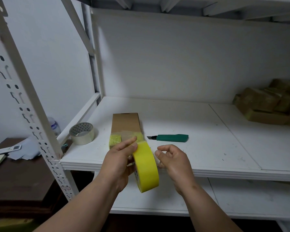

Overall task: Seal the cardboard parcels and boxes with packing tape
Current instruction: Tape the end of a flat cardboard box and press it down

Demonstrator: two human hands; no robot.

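Observation:
A long flat cardboard box (125, 123) lies on the white shelf (182, 148), with yellow tape over its near end. My left hand (120, 161) grips a roll of yellow packing tape (146, 168) held on edge just in front of the box. A stretch of tape runs from the roll to the box's near end. My right hand (172, 158) hovers just right of the roll, fingers curled and holding nothing. A green utility knife (171, 137) lies right of the box, blade out toward it.
A roll of clear tape (82, 133) sits left of the box. Several taped cardboard parcels (268, 102) are stacked at the shelf's far right. A perforated white rack post (23, 101) stands at left. Beyond it, a dark table (15, 178) holds a remote and papers.

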